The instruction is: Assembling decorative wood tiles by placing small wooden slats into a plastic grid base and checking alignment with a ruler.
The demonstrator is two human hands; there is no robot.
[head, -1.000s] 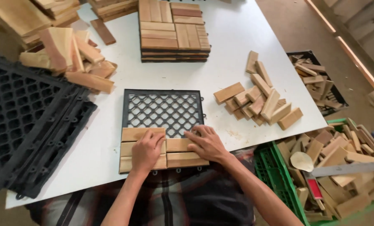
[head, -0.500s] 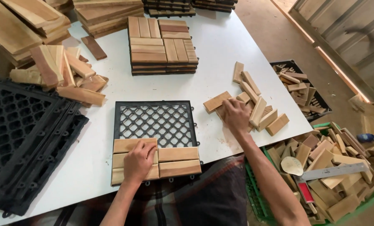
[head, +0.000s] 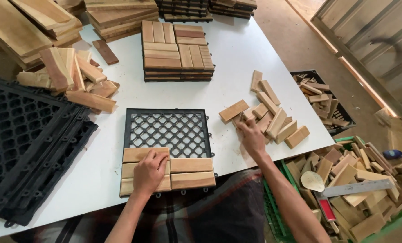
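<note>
Wood slats (head: 273,118) under right hand (head: 251,135), grip closing on one; left hand (head: 150,171) flat, open, on tile (head: 167,153).

Open white counter (head: 237,58) between the stacked tiles (head: 176,51) at upper centre and the loose slats (head: 273,114) at right; passage leftward blocked by black grids (head: 25,144) and piled wood (head: 70,76).

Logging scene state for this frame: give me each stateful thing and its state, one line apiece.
Black grid base: flat, near edge slatted, rest bare.
Fitted slats: seated in grid.
Left hand: pressing slats.
Right hand: on loose slat pile.
Finished tiles: stacked.
Green crate: full of offcuts.
</note>
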